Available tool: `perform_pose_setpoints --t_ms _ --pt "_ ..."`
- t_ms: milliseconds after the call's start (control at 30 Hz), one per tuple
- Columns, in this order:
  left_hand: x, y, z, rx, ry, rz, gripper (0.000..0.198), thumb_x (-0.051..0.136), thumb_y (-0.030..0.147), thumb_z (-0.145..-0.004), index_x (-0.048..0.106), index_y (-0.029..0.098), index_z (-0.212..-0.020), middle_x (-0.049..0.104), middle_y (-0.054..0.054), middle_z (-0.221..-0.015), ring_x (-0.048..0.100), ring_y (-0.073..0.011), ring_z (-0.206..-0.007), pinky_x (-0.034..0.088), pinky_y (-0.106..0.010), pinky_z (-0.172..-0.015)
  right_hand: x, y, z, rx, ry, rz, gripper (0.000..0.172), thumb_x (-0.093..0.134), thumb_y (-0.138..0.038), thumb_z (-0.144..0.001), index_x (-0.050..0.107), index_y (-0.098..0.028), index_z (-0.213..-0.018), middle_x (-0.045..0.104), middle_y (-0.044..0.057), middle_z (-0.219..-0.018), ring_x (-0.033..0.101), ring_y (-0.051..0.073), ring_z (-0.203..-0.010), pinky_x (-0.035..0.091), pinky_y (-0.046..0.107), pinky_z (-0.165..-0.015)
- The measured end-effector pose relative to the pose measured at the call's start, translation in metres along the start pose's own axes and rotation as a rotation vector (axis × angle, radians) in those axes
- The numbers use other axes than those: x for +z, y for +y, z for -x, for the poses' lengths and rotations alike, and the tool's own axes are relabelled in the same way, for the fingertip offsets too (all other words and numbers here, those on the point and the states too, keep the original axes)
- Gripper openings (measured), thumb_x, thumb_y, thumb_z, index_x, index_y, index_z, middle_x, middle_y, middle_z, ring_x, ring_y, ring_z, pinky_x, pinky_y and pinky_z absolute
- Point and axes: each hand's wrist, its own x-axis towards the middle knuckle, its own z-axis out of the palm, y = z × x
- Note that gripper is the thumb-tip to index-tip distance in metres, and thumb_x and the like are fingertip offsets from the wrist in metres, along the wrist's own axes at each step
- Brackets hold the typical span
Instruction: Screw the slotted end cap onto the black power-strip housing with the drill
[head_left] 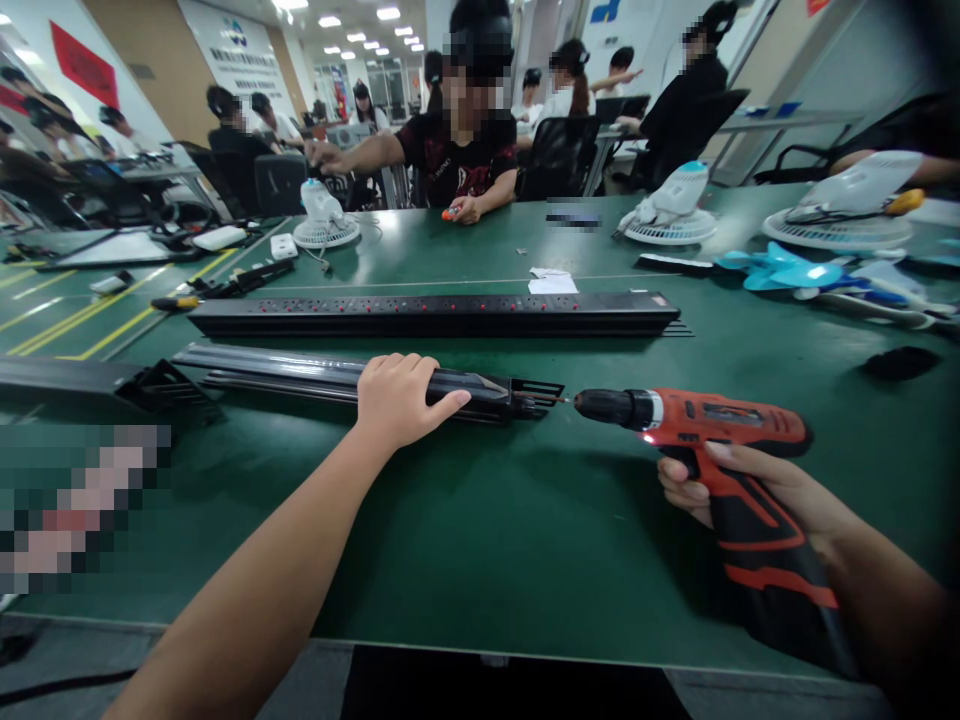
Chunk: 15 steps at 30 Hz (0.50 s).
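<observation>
My left hand (401,400) is wrapped over a long glossy black housing (300,368) lying on the green table (517,560), its thumb stretched along the top. Slotted black pieces (538,396) stick out at the housing's right end. In my right hand (757,490) is an orange-and-black cordless drill (727,415), fingers closed round its handle near the trigger. A small light glows below the chuck. The drill's nose points left at the slotted end; whether its thin bit touches that end I cannot tell.
Behind the housing lies another long black bar (450,316) with red dots. White fan bases (326,218) and blue fan blades (780,268) are farther back. A person (465,160) sits opposite, one hand on a small orange object. Another dark bar (67,378) lies at left.
</observation>
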Motion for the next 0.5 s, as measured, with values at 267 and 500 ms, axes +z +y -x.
perform_pose_setpoints --t_ms 267,500 --pt "0.0008 -0.0004 0.0001 0.006 0.006 -0.003 0.069 0.042 0.077 -0.097 0.076 0.018 -0.103 0.077 -0.01 -0.094 0.07 -0.0334 -0.093 0.048 -0.049 -0.092 0.0016 -0.0009 0.0014 -0.005 -0.033 0.02 0.036 0.068 -0.038 -0.044 0.056 -0.023 -0.076 0.058 0.0 -0.062 0.044 0.009 -0.045 0.045 0.017 -0.036" --pt "0.0011 -0.0002 0.0001 0.002 0.005 0.004 0.069 0.042 0.078 -0.097 0.076 0.018 -0.104 0.077 -0.011 -0.095 0.07 -0.0336 -0.094 0.048 -0.049 -0.093 -0.0045 0.0005 -0.0014 -0.07 -0.094 0.099 0.03 0.064 -0.041 -0.051 0.057 -0.021 -0.072 0.055 0.0 -0.056 0.043 0.009 -0.044 0.043 0.019 -0.034"
